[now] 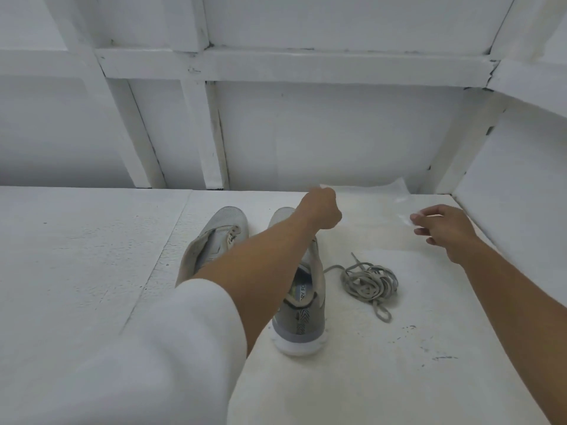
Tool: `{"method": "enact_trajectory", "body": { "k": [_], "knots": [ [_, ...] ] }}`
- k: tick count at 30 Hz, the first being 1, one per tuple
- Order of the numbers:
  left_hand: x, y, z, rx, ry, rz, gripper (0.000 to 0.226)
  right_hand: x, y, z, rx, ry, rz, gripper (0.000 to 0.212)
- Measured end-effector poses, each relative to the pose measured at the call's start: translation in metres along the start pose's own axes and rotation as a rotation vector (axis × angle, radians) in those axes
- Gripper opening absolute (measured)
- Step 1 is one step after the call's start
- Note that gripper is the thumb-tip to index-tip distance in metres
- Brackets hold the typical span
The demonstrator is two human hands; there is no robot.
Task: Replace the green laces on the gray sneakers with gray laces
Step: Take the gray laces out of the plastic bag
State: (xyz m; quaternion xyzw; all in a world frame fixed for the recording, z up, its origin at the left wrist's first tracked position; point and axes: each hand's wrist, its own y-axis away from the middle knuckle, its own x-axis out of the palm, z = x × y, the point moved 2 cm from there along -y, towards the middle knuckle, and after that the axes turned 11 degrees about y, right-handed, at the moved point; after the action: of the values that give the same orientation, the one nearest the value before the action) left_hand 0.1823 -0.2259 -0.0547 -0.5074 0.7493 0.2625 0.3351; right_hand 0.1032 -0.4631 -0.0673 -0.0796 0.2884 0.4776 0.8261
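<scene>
The clear bag [399, 191] is being held up, left hand [322, 213] fingers [336, 216] curled on one corner, right hand [445, 230] fingers pinching another, and is best being laid aside on the surface [76, 240], clear of the gray laces [369, 280] tangled just beside the gray sneakers [302, 308].

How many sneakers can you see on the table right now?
2. The left sneaker sits left of the left forearm; the right sneaker is partly hidden under it, beside the gray laces.

White painted tabletop [92, 271], dark specks near its right edge. Clear plastic sheet [397, 194] at the far right corner. White panelled wall [322, 133] with battens behind the far edge.
</scene>
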Motion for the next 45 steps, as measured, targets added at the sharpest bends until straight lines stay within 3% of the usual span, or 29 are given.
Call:
{"method": "enact_trajectory", "body": {
  "k": [5, 10, 16, 24, 30, 33, 36, 40, 45],
  "knots": [
    [0.01, -0.007, 0.003, -0.012, -0.208, 0.069, 0.025, 0.009, -0.015, -0.02, 0.029, 0.078, -0.015, 0.023],
    [0.02, -0.009, 0.005, -0.01, -0.334, 0.155, 0.005, 0.011, -0.023, -0.03, 0.046, 0.167, -0.044, 0.022],
    [0.024, -0.01, 0.005, -0.014, -0.448, 0.198, 0.018, 0.011, -0.025, -0.039, 0.052, 0.442, -0.002, 0.026],
    [0.019, -0.005, 0.002, 0.003, -0.454, 0.17, 0.019, 0.006, -0.019, -0.039, 0.058, 0.478, -0.024, 0.032],
    [0.006, 0.001, -0.003, 0.041, -0.414, 0.15, 0.012, 0.011, 0.019, -0.001, -0.169, 0.374, -0.019, 0.014],
    [0.001, 0.008, -0.003, 0.082, -0.387, 0.147, 0.018, 0.022, 0.055, 0.025, -0.343, 0.462, 0.182, 0.011],
    [-0.008, 0.018, -0.006, 0.133, -0.379, 0.134, 0.022, 0.042, 0.087, 0.033, -0.461, 0.77, 0.382, 0.02],
    [-0.027, 0.039, -0.013, 0.219, -0.391, 0.091, 0.023, 0.066, 0.107, 0.029, -0.589, 1.174, 0.272, 0.026],
    [-0.049, 0.068, -0.014, 0.282, -0.312, 0.063, 0.03, 0.053, 0.117, 0.032, -0.563, 1.141, 0.195, 0.016]
  ]
}}
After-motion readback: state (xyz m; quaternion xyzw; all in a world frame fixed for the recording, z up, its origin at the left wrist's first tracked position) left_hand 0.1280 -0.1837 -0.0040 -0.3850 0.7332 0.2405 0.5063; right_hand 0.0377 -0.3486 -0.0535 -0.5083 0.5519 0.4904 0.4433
